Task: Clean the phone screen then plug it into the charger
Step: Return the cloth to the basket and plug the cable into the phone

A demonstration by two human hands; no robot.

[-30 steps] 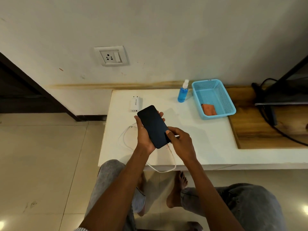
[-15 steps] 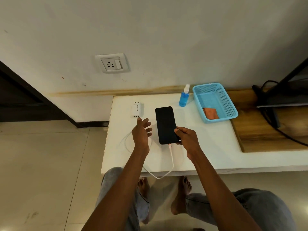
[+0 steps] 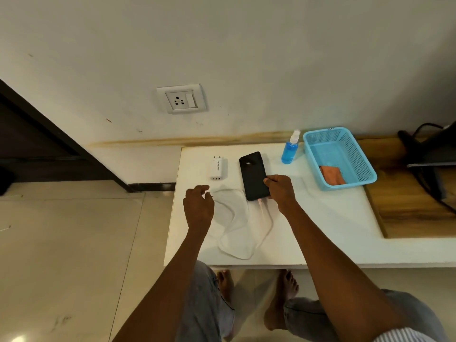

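Gripped at lower right edge by right hand (image 3: 280, 191): phone (image 3: 254, 175), flat on white table (image 3: 320, 218), frame centre, cable (image 3: 265, 213) attached. Left hand (image 3: 198, 206): loosely curled, empty. Charging step; next likely: cable's free end into charger (image 3: 218, 168).

The phone (image 3: 254, 176) is now lying flat on the white table (image 3: 320, 223), where a second ago the left hand (image 3: 198, 206) was holding it up in the air, screen toward the camera. It is now showing its back (a camera bump is visible near the far end). The left hand is hovering just above the table over the end of the white cable (image 3: 237, 225), fingers loosely curled, no longer gripping the phone. The right hand (image 3: 280, 191) is resting at the phone's right edge, having been at its lower corner. More of the cable's loop is lying on the table than before.
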